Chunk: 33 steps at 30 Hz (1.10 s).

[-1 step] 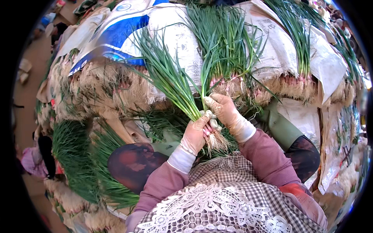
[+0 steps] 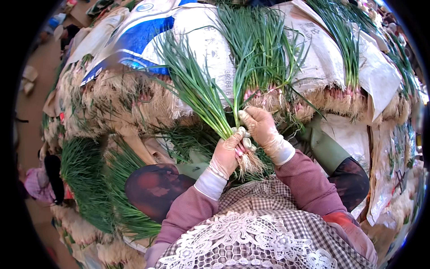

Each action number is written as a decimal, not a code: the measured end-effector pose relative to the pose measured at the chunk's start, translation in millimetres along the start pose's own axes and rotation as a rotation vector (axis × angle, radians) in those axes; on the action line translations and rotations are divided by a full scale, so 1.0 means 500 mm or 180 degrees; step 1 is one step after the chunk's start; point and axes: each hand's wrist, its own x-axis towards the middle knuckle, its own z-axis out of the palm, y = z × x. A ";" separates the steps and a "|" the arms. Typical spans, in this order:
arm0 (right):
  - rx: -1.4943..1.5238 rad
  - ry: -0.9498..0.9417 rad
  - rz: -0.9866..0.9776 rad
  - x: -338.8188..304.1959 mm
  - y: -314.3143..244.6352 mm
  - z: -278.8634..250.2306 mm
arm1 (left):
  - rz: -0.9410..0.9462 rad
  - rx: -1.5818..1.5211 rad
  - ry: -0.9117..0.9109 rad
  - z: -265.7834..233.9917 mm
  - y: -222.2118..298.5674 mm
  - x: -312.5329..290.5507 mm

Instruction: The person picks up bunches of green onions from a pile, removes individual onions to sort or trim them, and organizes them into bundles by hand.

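My left hand (image 2: 226, 155), in a thin pale glove, is closed round the lower stems of a bunch of spring onions (image 2: 206, 104). Their long green leaves fan up and away to the left, while pinkish bulbs and tangled roots (image 2: 250, 163) hang below the fist. Just above and to the right, my gloved right hand (image 2: 261, 127) pinches a separate spring onion stalk (image 2: 236, 101) between thumb and fingers. Its lower end is hidden behind the hands. Beyond them, a heap of spring onions (image 2: 264, 58) lies on white woven sacks (image 2: 208, 49), roots toward me.
More spring onions (image 2: 85, 179) are piled at my left. Rows of brown roots (image 2: 121, 96) poke out under the sacks. My knees, one in a green boot (image 2: 329, 145), flank the work. Another bundle (image 2: 349, 58) lies at the far right, and a brown floor (image 2: 38, 107) shows at the left.
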 end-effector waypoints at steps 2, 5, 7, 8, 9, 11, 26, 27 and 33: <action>-0.0685 0.0222 0.0303 0.010 0.016 -0.020 | 0.0057 0.0396 -0.0189 0.018 0.005 -0.014; 0.1731 -0.0530 0.1197 0.007 0.027 -0.038 | 0.0056 0.0402 -0.0417 0.013 0.010 -0.015; 0.2386 -0.1037 0.1288 -0.011 -0.013 -0.027 | -0.0034 0.0457 -0.0402 0.008 0.011 -0.016; 0.1638 -0.0723 0.1304 -0.021 -0.061 -0.010 | -0.0026 0.0391 -0.0237 0.007 0.009 -0.017; 0.1005 -0.0448 0.0788 -0.021 -0.051 -0.004 | -0.0007 0.0343 -0.0083 0.015 0.010 -0.019; -0.0938 0.0060 -0.0424 -0.019 -0.050 -0.008 | 0.0013 0.0319 0.0146 0.022 0.015 -0.022; 0.4708 -0.1510 0.0792 0.039 -0.004 0.006 | -0.0262 0.0427 -0.0827 0.037 0.031 -0.041; 0.2229 -0.0735 -0.0441 0.045 0.034 0.014 | -0.0259 0.0233 -0.0792 0.047 0.032 -0.042; -0.3381 -0.2777 0.1343 -0.020 0.189 -0.026 | 0.0361 0.0680 -0.0851 0.074 0.044 -0.058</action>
